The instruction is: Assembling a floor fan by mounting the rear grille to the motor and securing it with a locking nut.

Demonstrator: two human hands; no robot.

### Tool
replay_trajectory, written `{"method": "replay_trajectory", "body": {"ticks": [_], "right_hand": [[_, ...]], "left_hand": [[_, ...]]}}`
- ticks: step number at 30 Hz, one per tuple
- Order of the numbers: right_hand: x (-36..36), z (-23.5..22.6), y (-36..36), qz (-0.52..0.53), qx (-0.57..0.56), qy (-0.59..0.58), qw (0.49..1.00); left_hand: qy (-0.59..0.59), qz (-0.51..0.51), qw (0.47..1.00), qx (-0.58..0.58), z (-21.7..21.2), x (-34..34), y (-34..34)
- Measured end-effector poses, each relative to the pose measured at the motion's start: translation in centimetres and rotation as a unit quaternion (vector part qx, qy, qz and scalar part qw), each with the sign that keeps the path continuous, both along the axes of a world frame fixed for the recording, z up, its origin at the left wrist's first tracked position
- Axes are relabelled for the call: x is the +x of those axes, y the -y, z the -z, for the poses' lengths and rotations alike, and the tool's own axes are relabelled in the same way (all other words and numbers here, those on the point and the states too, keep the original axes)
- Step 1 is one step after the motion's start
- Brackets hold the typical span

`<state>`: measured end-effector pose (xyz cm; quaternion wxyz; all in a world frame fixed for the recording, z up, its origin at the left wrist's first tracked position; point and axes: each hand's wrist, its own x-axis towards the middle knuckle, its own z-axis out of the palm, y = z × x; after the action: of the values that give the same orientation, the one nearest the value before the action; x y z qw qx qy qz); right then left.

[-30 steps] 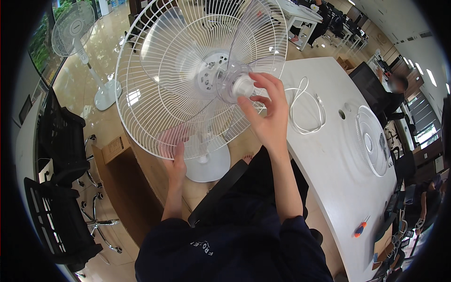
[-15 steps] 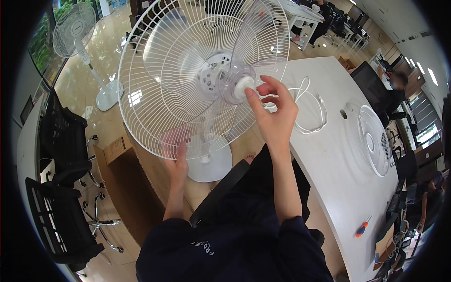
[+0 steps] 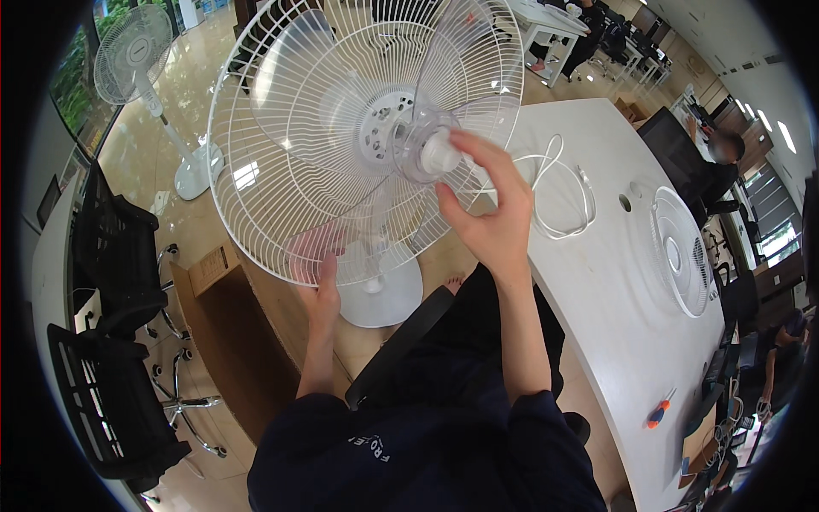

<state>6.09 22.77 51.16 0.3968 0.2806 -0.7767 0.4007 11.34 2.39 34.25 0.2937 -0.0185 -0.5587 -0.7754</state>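
A white floor fan without its front cover stands before me, its wire rear guard (image 3: 247, 200) tilted up. Clear blades (image 3: 294, 68) sit inside it. At their centre, a white fan nut (image 3: 440, 154) sits on the clear hub. My right hand (image 3: 499, 200) is around this nut with thumb and forefinger spread; the forefinger is by its upper side, and the thumb lies below, apart from it. My left hand (image 3: 324, 282) grips the guard's lower rim, its fingers behind the wires. Below, the round white base (image 3: 384, 299) rests on the floor.
The white table (image 3: 589, 316) at right bears a coiled white cable (image 3: 563, 226), a round front guard (image 3: 678, 252) and an orange-and-blue screwdriver (image 3: 657, 416). An open cardboard box (image 3: 230, 341) and black chairs (image 3: 111, 264) are at left. Another fan (image 3: 136, 55) stands far left.
My right thumb and forefinger have spread wider around the nut, the thumb coming off it. The fan has shifted slightly left in view. My left hand keeps its grip on the rim.
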Motion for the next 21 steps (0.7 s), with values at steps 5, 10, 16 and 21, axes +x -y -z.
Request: {"method": "replay_trajectory", "body": {"ticks": [5,10,16,21], "right_hand": [[0.3,0.4,0.5,0.042,-0.09,0.076,0.992],[0.0,0.9,-0.2,-0.037,0.029,-0.012,0.999],[-0.2,1.3,1.0,0.025,-0.141,0.139,0.98],[0.3,0.3,1.1,0.091,-0.008,-0.012,0.996]], "left_hand": [[0.009,0.005,1.0,-0.007,-0.2,0.1,-0.2],[0.014,0.003,1.0,0.005,-0.3,0.3,0.1],[0.016,0.011,0.999,-0.029,0.0,0.0,0.2],[0.002,0.003,1.0,0.006,0.0,0.0,-0.1]]}}
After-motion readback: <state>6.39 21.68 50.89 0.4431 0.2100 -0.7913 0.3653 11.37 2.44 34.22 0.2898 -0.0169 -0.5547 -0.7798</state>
